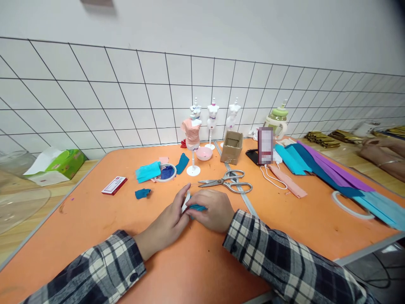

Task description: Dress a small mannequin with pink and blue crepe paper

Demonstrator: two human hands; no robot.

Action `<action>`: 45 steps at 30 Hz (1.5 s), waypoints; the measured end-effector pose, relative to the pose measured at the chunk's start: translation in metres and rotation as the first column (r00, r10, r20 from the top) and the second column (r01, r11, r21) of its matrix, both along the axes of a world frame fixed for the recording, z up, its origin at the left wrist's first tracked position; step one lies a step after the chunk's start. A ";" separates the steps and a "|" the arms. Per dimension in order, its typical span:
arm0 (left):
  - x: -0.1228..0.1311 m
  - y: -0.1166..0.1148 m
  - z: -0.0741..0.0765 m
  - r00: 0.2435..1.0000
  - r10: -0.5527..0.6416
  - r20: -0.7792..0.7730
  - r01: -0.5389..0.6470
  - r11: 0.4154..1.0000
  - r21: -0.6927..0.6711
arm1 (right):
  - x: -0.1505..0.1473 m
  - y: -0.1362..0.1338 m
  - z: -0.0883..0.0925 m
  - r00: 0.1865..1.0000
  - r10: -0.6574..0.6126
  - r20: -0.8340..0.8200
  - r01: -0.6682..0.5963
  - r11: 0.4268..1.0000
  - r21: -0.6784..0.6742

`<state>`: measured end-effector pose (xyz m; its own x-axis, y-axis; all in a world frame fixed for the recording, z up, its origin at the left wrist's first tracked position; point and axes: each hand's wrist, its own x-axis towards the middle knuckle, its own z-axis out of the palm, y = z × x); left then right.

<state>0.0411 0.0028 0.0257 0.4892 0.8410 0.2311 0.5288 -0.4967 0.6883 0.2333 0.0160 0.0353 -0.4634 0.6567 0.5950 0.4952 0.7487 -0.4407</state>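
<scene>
Both hands meet low over the middle of the orange table (pixel 120 219). My right hand (pixel 215 209) curls its fingers round a small piece of teal fabric (pixel 198 207). Against it, my left hand (pixel 172 221) is closed on a small white piece (pixel 186 202), whose kind I cannot make out. The fingers overlap and partly hide both pieces. Just beyond my right hand lie metal scissors (pixel 226 181), blades pointing left. A mini dress form (pixel 192 135) draped in pink cloth stands farther back.
Scraps of blue fabric (pixel 148 172), a pink bowl (pixel 204 153), a cardboard box (pixel 232 147) and a propped phone (pixel 265 145) sit toward the back. Coloured fabric strips (pixel 335 166) run along the right. A tissue pack (pixel 60 166) is at left. Another person's hands (pixel 384 154) appear far right.
</scene>
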 end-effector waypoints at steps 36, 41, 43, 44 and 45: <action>-0.013 0.010 0.023 0.917 0.175 -0.360 -0.020 0.919 0.395 | 0.008 0.009 0.004 0.986 -0.149 0.075 0.164 0.951 -0.262; -0.017 0.013 0.019 0.916 0.232 -0.328 -0.067 0.894 0.443 | 0.008 0.006 0.008 0.970 -0.203 0.134 0.220 0.967 -0.126; -0.019 0.015 0.017 0.923 0.232 -0.307 -0.074 0.890 0.450 | 0.009 0.007 0.008 0.967 -0.221 0.130 0.236 0.965 -0.112; -0.019 0.015 0.016 0.925 0.231 -0.303 -0.074 0.889 0.452 | 0.009 0.008 0.008 0.966 -0.226 0.127 0.240 0.964 -0.114; -0.019 0.016 0.015 0.926 0.227 -0.301 -0.070 0.888 0.454 | 0.010 0.008 0.008 0.967 -0.225 0.122 0.240 0.963 -0.119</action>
